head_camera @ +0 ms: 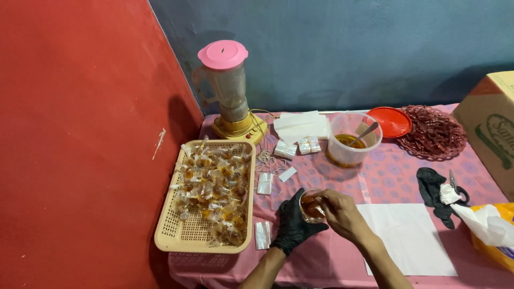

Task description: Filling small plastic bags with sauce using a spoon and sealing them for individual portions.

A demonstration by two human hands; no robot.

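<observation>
This looks like a corner of a home used for small-scale food packing by hand: bare painted walls, one red and one blue, meet behind a counter covered with a pink patterned cloth. On it stand a household blender with a pink lid, a clear tub of brown sauce with a spoon, and a beige plastic basket full of small filled, tied plastic pouches. Rubber bands, stacks of empty little bags, scissors and a cardboard box lie around them.
</observation>
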